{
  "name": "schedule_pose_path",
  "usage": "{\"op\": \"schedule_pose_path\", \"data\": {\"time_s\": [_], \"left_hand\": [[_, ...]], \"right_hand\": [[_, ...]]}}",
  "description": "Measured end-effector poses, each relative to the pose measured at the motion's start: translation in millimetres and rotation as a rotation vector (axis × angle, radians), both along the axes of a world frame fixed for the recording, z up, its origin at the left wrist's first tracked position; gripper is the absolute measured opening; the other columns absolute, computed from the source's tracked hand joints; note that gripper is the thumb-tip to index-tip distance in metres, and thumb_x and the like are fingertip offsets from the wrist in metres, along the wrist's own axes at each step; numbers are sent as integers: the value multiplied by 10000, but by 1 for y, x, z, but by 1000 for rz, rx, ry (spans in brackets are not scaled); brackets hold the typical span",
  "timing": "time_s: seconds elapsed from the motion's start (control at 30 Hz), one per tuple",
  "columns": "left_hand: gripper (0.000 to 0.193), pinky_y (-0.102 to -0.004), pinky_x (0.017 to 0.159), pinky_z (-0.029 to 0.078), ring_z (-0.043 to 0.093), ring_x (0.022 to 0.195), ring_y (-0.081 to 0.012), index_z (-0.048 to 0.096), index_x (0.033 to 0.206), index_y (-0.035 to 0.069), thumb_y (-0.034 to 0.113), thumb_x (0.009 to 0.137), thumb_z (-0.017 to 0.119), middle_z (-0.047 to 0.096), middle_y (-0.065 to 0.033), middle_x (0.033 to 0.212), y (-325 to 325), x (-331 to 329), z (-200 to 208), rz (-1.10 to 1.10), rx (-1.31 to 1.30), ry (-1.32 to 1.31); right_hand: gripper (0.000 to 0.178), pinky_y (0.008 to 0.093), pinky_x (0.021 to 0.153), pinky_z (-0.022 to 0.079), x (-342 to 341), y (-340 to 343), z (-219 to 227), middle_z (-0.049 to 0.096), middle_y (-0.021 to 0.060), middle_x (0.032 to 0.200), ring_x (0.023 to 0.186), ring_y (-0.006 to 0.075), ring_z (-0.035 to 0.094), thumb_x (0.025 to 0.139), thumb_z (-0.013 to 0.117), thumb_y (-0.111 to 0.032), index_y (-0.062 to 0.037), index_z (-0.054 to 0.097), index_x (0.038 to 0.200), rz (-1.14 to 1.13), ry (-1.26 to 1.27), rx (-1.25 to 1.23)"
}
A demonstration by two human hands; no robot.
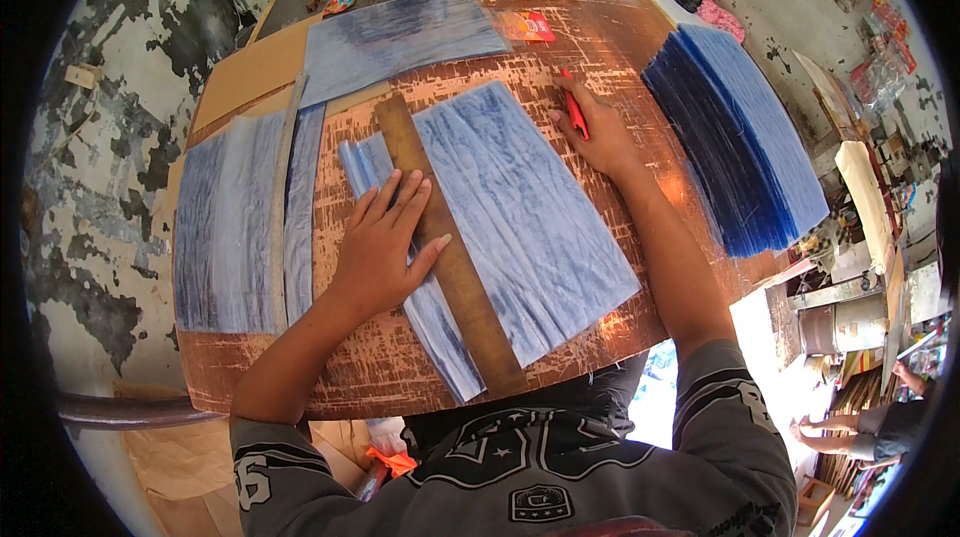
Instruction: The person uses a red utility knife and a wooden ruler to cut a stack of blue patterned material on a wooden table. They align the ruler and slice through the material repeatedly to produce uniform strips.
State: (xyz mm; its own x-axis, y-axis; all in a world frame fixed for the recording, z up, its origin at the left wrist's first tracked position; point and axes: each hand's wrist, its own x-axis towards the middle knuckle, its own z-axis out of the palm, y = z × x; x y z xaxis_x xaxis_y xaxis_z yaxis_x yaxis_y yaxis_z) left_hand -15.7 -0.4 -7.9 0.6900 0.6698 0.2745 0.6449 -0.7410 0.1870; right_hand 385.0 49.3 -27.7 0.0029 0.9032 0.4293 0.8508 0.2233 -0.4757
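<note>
My left hand [380, 247] lies flat with its fingers spread, pressing on a brown wooden straightedge [472, 309]. The straightedge lies slantwise over a blue-and-white streaked sheet [530, 217], which looks thin and wrinkled. A narrow part of streaked material [445, 327], curled at its edge, shows to the left of the straightedge. To the right of the sheet's far end, my right hand [603, 135] is closed around a red utility knife [575, 112], held above the board and apart from the straightedge. The knife's blade is too small to make out.
The scratched brown board [350, 377] carries a thick stack of dark-blue-edged sheets [735, 147] at right. More streaked sheets [230, 227] lie at left under a long strip [283, 207]. Another sheet [400, 37] and a red-orange packet [525, 27] lie at the far side. A person [880, 427] is at far right.
</note>
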Motion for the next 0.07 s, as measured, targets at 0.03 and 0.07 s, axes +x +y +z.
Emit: {"op": "schedule_pose_path", "data": {"time_s": [0.03, 0.07], "left_hand": [[729, -553, 1331, 239, 355, 1638, -374, 463, 1653, 24, 461, 1089, 612, 465, -183, 1720, 0, 0, 0, 4, -2, 1], [731, -553, 1333, 236, 351, 1641, -374, 463, 1655, 29, 464, 1088, 614, 459, -181, 1724, 0, 0, -1, 8, -3, 2]], "right_hand": [[572, 552, 1058, 546, 0, 0, 0, 714, 283, 1317, 1243, 493, 678, 1042, 733, -393, -159, 544, 1529, 2, 14, -11], [583, 550, 1062, 546, 0, 0, 0, 713, 285, 1321, 1244, 493, 679, 1039, 736, -400, -155, 543, 1532, 4, 27, -21]]}}
